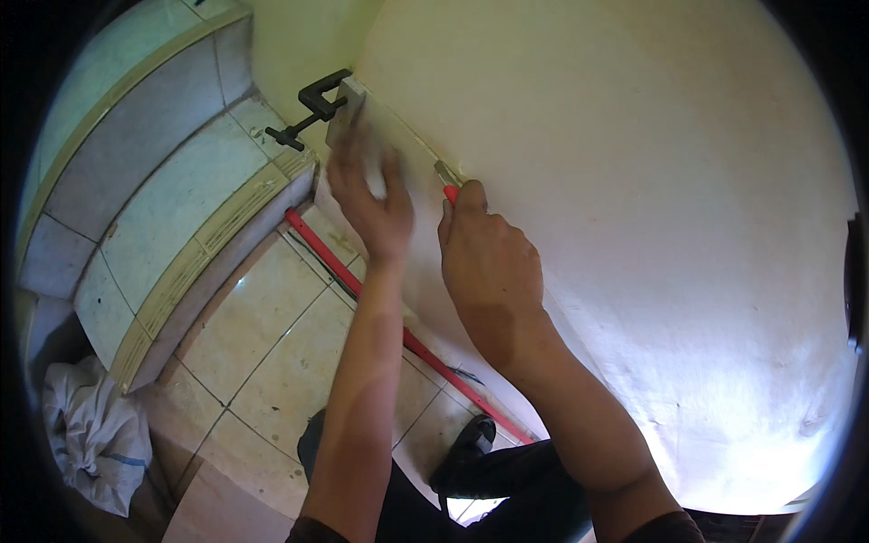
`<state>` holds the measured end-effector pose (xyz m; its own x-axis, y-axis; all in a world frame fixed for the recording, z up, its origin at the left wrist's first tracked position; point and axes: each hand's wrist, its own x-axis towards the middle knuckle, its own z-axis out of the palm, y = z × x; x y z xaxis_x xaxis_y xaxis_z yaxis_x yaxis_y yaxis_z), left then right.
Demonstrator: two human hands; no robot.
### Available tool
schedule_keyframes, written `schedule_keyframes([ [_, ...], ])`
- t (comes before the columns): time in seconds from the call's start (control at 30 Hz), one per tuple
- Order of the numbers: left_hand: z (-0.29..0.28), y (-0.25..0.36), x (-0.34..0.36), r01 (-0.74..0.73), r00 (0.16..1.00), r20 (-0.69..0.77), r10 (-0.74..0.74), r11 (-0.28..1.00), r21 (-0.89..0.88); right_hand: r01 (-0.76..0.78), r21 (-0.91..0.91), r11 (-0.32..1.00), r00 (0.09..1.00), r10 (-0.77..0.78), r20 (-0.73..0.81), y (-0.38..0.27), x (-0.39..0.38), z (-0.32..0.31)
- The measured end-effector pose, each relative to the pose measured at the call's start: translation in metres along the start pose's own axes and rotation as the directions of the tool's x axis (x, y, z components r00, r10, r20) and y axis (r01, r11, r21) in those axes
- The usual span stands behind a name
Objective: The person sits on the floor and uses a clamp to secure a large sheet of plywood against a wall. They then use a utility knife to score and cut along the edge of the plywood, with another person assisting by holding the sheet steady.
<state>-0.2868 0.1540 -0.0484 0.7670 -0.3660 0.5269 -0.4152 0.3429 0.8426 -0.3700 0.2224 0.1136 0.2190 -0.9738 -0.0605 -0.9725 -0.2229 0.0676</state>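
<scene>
A large pale sheet-covered surface fills the right side, with a narrow front edge running down from the clamp. My right hand is closed round a red-handled utility knife, its grey blade at that edge. Blurred by motion, my left hand is over the front face of the edge, thumb apart from the stretched fingers. Whether its fingertips touch the face I cannot tell. Just beyond them a black screw clamp grips the far corner, with a small pale block beside its jaw.
Tiled steps with yellowish ridged edges rise at the left. A long red bar runs across the tiled floor, partly behind my left forearm. A white sack lies at lower left. My shoe is near the bar.
</scene>
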Motion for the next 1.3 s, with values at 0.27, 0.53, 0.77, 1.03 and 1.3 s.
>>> schedule_keyframes([
  [0.27,-0.015,0.056,-0.129,0.289,0.892,0.433,-0.130,0.901,-0.324,-0.012,0.073,0.997,0.999,0.009,0.049,-0.003,0.000,-0.003],
  [0.53,-0.032,0.102,-0.108,0.387,0.777,0.575,-0.257,0.915,-0.113,-0.015,0.022,1.000,1.000,0.015,0.010,0.005,0.004,0.001],
  [0.77,-0.039,0.098,-0.109,0.362,0.756,0.588,-0.289,0.932,-0.006,0.057,-0.075,0.996,0.993,-0.065,-0.102,0.003,0.003,0.007],
  [1.03,-0.042,0.106,-0.104,0.226,0.748,0.608,-0.266,0.963,0.144,-0.063,0.059,0.996,0.993,0.056,0.104,0.012,-0.005,-0.008],
  [1.3,-0.041,0.108,-0.099,0.181,0.717,0.633,-0.291,0.955,0.234,-0.064,0.065,0.996,0.990,0.055,0.130,0.019,-0.022,-0.019],
])
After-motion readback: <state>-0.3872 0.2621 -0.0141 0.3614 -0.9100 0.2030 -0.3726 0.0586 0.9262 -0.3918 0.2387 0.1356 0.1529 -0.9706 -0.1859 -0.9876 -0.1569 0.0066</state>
